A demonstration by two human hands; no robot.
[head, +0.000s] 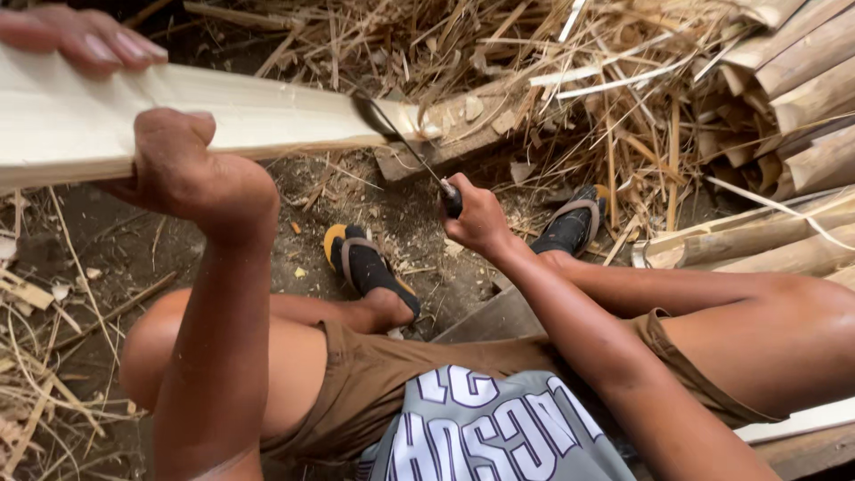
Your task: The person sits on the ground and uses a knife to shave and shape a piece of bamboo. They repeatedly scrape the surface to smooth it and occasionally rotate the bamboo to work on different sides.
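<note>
My left hand (183, 165) grips the near edge of a long pale strip of split bamboo (258, 111) that runs across the upper left. My right hand (476, 214) is closed on the dark handle of a curved knife (392, 125), whose blade bites into the far end of the strip. Another person's fingertips (85, 36) rest on the strip's top edge at the far left. I sit with knees apart, feet in black sandals (370, 267).
Dry bamboo shavings and slivers (552, 80) litter the dirt ahead. Split bamboo slats (784, 80) are stacked at the upper right, and more slats (757, 240) lie by my right leg. A wooden block (445, 147) lies under the strip's end.
</note>
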